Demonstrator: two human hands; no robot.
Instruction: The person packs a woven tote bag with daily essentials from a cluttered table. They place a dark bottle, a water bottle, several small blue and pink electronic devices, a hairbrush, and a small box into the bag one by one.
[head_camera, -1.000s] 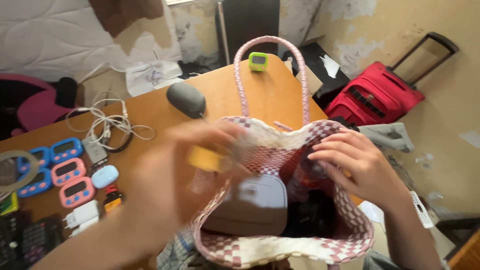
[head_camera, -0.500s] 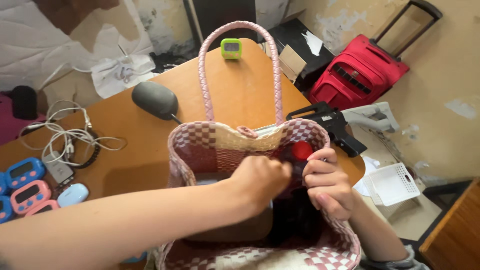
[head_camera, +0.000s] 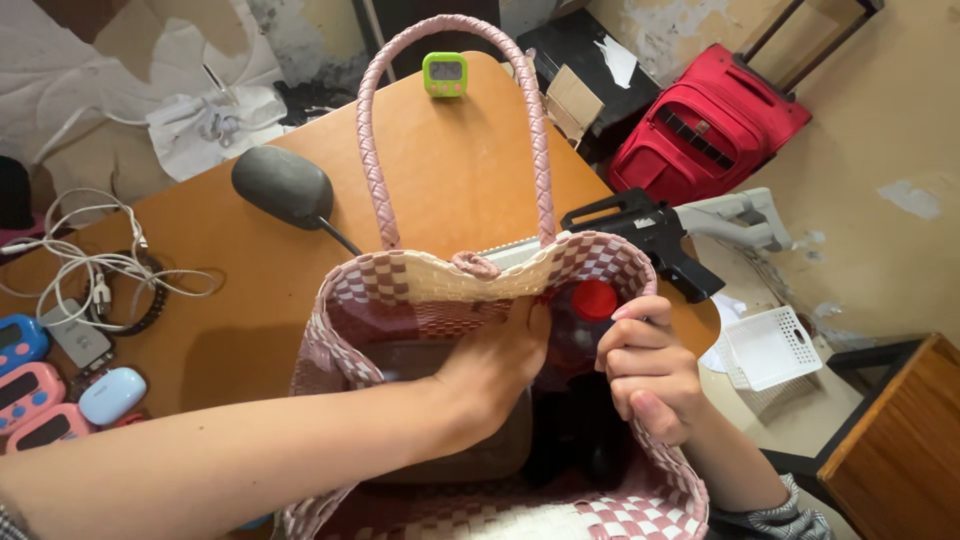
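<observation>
Both hands work inside my pink-and-cream woven plastic basket (head_camera: 440, 285) on the orange wooden table (head_camera: 450, 170): soft-walled, best gripped at its rim. My right hand (head_camera: 648, 368) curls on that rim; my left hand (head_camera: 492, 362), fingers bent, presses beside the red-capped bottle (head_camera: 594, 300), probably slippery, holding nothing I can make out.

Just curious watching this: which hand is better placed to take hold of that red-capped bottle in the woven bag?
Probably the right hand: it grips the woven bag rim right beside the red-capped bottle. The left hand reaches in beside the grey case, slightly farther off.
</observation>
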